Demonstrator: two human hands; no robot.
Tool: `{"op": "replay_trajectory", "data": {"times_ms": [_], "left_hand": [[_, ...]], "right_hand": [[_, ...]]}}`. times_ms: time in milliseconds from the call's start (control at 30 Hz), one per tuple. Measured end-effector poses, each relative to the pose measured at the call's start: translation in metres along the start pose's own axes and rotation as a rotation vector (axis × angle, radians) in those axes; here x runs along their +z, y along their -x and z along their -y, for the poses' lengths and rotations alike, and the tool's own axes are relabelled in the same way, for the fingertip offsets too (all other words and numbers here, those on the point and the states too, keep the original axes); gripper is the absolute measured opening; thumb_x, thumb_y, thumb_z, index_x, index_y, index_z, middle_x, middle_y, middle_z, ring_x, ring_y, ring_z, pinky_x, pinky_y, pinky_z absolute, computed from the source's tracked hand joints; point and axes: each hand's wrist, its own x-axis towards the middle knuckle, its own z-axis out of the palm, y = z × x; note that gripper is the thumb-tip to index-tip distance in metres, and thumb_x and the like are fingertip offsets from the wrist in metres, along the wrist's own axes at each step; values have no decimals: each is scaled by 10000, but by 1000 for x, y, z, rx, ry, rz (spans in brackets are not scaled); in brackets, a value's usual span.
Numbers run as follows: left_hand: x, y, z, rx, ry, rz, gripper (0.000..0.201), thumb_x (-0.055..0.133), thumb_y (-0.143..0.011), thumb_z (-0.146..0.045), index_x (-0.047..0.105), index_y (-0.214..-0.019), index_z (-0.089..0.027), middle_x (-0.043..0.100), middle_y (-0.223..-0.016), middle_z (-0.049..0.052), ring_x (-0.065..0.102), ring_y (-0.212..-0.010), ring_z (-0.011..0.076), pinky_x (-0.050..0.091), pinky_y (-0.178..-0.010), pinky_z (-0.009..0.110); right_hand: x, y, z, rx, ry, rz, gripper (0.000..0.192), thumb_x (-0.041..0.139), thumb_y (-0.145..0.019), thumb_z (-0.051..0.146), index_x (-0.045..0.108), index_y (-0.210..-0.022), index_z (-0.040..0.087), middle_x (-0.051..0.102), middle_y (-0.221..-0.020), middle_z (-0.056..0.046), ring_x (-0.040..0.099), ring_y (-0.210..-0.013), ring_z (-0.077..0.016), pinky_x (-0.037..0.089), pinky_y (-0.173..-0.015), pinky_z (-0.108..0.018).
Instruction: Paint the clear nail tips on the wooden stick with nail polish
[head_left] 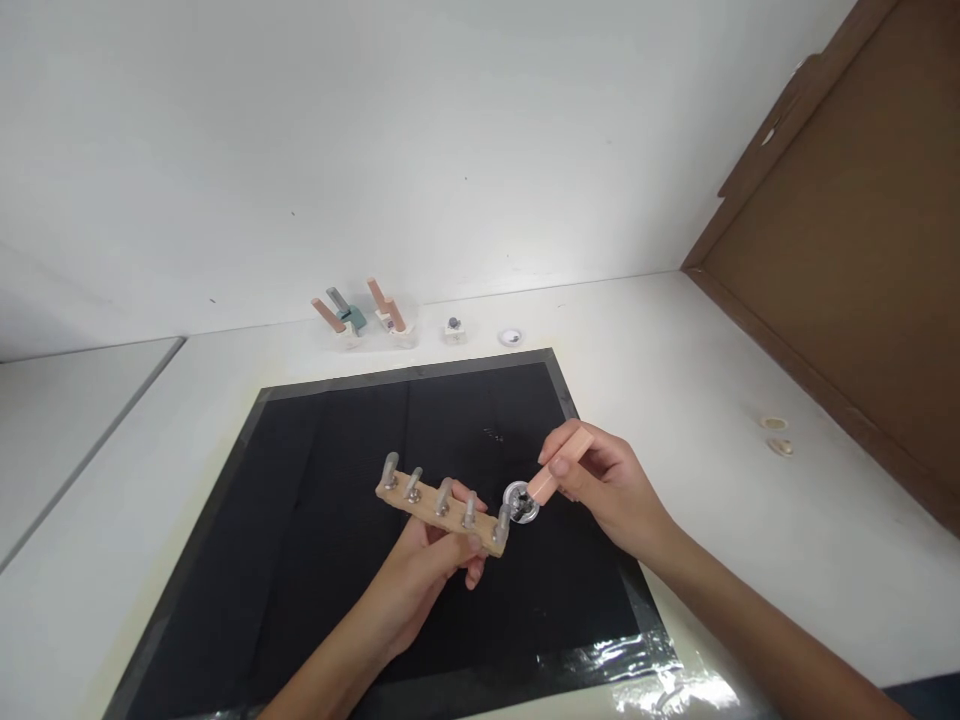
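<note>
My left hand [435, 565] is closed around a wooden strip [429, 505] that carries a row of several clear nail tips [444, 496] on small round mounts. The strip tilts down to the right above the black mat. Between the thumb and fingers of my right hand [600, 480] is a pink nail polish cap [561, 466], slanting down to the left. Its lower end is over a small round silvery dish [520, 502] with dark bits inside, close to the rightmost nail tip [502, 524]. Any brush under the cap cannot be made out.
Behind the black mat [337, 440] stand several polish bottles with pink [328, 316] and grey caps, a small clear container [454, 331] and a white dish [511, 338]. Two small pale round pieces [777, 432] lie at right. A brown cardboard panel [847, 250] borders the right side.
</note>
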Motion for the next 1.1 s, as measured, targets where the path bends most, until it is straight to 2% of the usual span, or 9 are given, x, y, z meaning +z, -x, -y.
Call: {"op": "replay_trajectory", "data": {"times_ms": [200, 300, 433, 567, 700, 900, 1100], "left_hand": [[-5, -2, 3, -37, 224, 100, 187, 641, -694, -169, 520, -836, -176, 547, -608, -30, 466, -503, 64, 336, -499, 195], [-5, -2, 4, -43, 307, 126, 199, 652, -691, -161, 533, -850, -178, 550, -630, -26, 474, -509, 59, 335, -498, 187], [-7, -4, 6, -81, 405, 137, 276, 686, -664, -180, 530, -892, -180, 543, -619, -30, 467, -502, 54, 336, -499, 179], [-9, -8, 6, -73, 413, 167, 272, 681, -673, -181, 524, -895, -180, 530, -620, -31, 467, -510, 56, 338, -496, 180], [-9, -10, 6, -58, 386, 209, 227, 657, -702, -184, 528, -889, -178, 523, -632, -28, 472, -526, 59, 337, -501, 183], [-10, -11, 8, -52, 380, 231, 221, 667, -701, -208, 532, -874, -183, 520, -631, -27, 463, -526, 62, 329, -489, 179], [-10, -10, 11, -45, 412, 205, 239, 668, -689, -185, 553, -898, -194, 532, -692, -18, 461, -530, 57, 332, -485, 177]], "right_hand": [[4, 2, -8, 33, -220, -42, 186, 704, -730, 343, 621, -666, 189, 555, -638, 24, 444, -457, -68, 369, -437, -212], [5, 3, -10, 106, -307, -5, 170, 731, -701, 341, 648, -713, 193, 543, -573, 37, 444, -448, -70, 355, -414, -197], [6, 3, -8, 151, -374, 45, 169, 745, -684, 315, 667, -783, 201, 600, -610, 21, 453, -463, -73, 356, -419, -199], [8, 2, -7, 168, -347, 70, 137, 737, -689, 271, 677, -794, 206, 586, -598, 21, 440, -473, -78, 357, -426, -207], [10, 1, -7, 135, -312, 81, 103, 721, -704, 239, 677, -796, 222, 612, -668, 6, 464, -509, -81, 380, -444, -206], [7, 0, -11, 135, -234, 16, 96, 712, -717, 272, 672, -785, 217, 577, -632, 24, 470, -501, -82, 397, -455, -212], [2, 0, -14, 145, -200, -85, 99, 686, -754, 288, 656, -776, 196, 586, -675, 9, 458, -524, -82, 369, -452, -201]]}}
